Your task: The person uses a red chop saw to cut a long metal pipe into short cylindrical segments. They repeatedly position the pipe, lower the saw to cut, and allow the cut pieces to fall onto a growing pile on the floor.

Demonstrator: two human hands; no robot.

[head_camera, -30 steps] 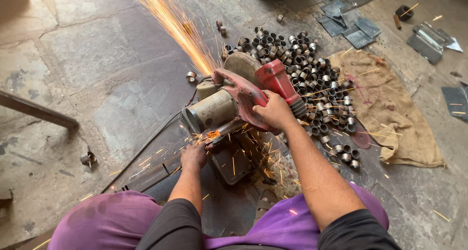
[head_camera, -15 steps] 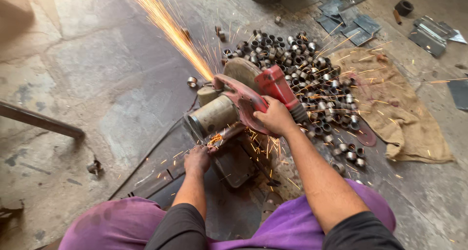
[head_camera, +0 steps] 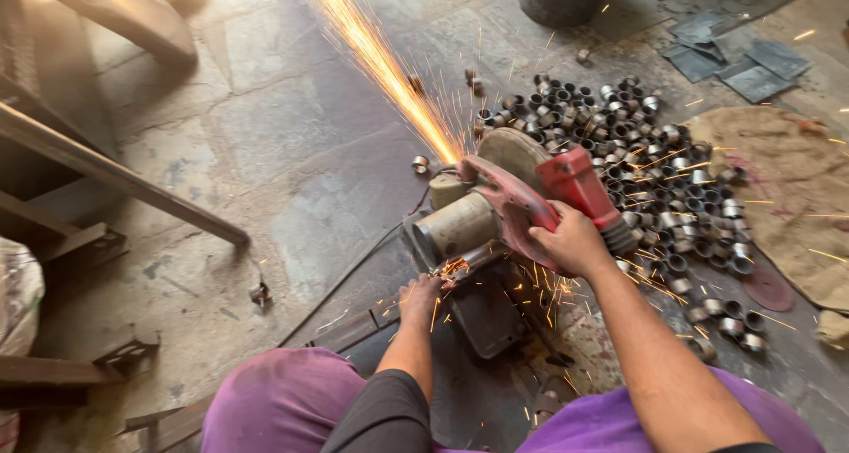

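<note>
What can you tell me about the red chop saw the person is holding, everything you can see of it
The chop saw sits on the stone floor between the person's knees, its head tilted down. It has a red plastic handle, a reddish blade guard and a dull grey metal motor drum. The right hand grips the handle; the left hand rests by the workpiece at its base. It is running: orange sparks stream away from it, with more scattering underneath. Cut metal rings are piled just behind it.

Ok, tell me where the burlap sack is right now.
The burlap sack lies flat on the stone floor at the right edge of the head view, just right of the pile of cut metal rings.
</note>
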